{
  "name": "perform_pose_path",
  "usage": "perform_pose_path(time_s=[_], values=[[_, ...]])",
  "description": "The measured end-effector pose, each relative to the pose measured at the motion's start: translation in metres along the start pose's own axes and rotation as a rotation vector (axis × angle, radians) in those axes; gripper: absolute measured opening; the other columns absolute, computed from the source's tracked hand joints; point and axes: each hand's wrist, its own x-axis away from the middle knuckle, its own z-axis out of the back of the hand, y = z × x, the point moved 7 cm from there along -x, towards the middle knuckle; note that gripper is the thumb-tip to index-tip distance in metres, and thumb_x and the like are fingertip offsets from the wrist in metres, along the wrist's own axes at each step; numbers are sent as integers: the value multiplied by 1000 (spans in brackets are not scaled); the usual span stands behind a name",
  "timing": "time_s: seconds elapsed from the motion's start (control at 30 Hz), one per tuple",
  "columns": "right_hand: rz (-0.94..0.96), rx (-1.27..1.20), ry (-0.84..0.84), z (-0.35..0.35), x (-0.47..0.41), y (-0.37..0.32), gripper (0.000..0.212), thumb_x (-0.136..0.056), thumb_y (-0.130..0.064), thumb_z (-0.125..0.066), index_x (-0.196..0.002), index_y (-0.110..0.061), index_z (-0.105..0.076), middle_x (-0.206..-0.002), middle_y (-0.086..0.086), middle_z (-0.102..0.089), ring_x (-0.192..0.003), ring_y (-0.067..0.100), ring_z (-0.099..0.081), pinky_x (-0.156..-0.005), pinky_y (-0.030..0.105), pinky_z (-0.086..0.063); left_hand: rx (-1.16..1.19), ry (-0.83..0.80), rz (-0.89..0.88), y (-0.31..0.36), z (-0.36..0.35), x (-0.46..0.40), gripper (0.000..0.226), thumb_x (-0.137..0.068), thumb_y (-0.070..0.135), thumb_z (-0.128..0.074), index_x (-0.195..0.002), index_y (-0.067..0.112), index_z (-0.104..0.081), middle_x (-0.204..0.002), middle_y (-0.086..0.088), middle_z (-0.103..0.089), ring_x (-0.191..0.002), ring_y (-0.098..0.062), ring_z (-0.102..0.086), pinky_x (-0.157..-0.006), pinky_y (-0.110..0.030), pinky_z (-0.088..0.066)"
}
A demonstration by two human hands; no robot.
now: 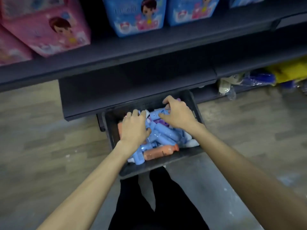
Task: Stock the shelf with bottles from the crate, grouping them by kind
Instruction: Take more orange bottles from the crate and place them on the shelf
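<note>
Light blue plastic bottles [163, 132] lie jumbled on their sides in the dark plastic crate [159, 164], mixed with salmon-orange bottles [160, 151] at the near edge and far left, plus white and purple pieces between. Kinds are mixed, so sorting must start inside the crate.

Left hand [135, 128] pressed palm-down on the pile at the left, fingers curled over a blue bottle; the grip looks closed on it, though motion blur makes that uncertain. Right hand [177, 113] at the far right, fingers bent around another blue piece, grip narrow and apparently holding it. Both likely gathering one kind at once.

Crate sits on the wood-pattern floor [41, 133], tucked against the dark bottom shelf [132, 90], which stands bare just beyond: short carry. Pink boxes [49, 30] and blue boxes [137, 15] fill the shelf above.
</note>
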Motion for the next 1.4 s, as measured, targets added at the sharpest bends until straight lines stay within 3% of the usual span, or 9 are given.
perform_pose_path(time_s=[0.13, 0.3, 0.43, 0.53, 0.67, 0.93, 1.07, 1.2, 1.4], values=[[-138, -8, -144, -60, -13, 55, 49, -85, -32, -69, -128, -15, -50, -117, 6, -63, -110, 27, -59, -91, 37, -49, -4, -183, -39, -14, -72, -6, 54, -80, 36, -70, -123, 11, -51, -123, -14, -48, -115, -36, -44, -93, -44, -43], [-251, 62, -268, -118, -20, 113, 46, -87, -29, -67, -124, -10, -49, -116, 12, -61, -109, 32, -57, -85, 37, -49, 53, -335, -87, -23, -153, -7, 55, -82, 33, -71, -126, 10, -48, -123, -16, -45, -115, -39, -45, -92, -47, -45], [-271, 140, -397, -166, -22, 149, 59, -87, -25, -68, -137, -11, -41, -121, 15, -57, -110, 33, -57, -85, 37, -50, 74, -468, -119, -25, -215, -4, 53, -83, 31, -70, -127, 9, -49, -124, -15, -46, -115, -38, -45, -89, -47, -46], [-257, 212, -464, -200, -26, 172, 52, -87, -19, -69, -132, -15, -43, -124, 16, -54, -107, 34, -57, -81, 37, -48, 73, -534, -183, -22, -258, -3, 60, -80, 29, -72, -131, 10, -47, -129, -14, -47, -118, -36, -47, -96, -45, -46], [-228, 298, -496, -238, -30, 196, 50, -88, -7, -60, -135, -16, -46, -129, 15, -51, -110, 35, -57, -83, 38, -48, 115, -593, -162, -23, -302, -3, 55, -81, 23, -69, -130, 11, -47, -127, -14, -51, -115, -38, -52, -91, -43, -49], [-153, 361, -488, -268, -49, 230, 29, -94, -6, -46, -122, -8, -53, -123, 19, -57, -112, 38, -58, -93, 44, -47, 153, -563, -173, -10, -350, -16, 60, -84, 17, -60, -141, 17, -40, -130, -13, -45, -118, -37, -51, -88, -45, -48], [-134, 367, -553, -250, -57, 227, 33, -85, -15, -61, -115, -21, -48, -107, 13, -57, -86, 27, -57, -68, 36, -48, 130, -530, -165, -8, -350, -20, 63, -84, 34, -66, -139, 17, -39, -129, -11, -46, -117, -34, -51, -84, -45, -49], [-73, 312, -636, -228, -61, 205, 39, -76, -43, -70, -104, -27, -47, -100, 4, -53, -85, 21, -55, -67, 34, -47, 167, -480, -107, -6, -345, -20, 69, -82, 45, -69, -136, 15, -39, -128, -9, -47, -118, -32, -50, -84, -46, -49], [-46, 168, -579, -217, -67, 159, 36, -69, -49, -65, -91, -22, -54, -86, 0, -65, -75, 12, -61, -57, 26, -44, 312, -376, 92, -9, -338, -21, 65, -77, 44, -73, -126, 13, -44, -123, -8, -50, -113, -33, -53, -78, -46, -48]])
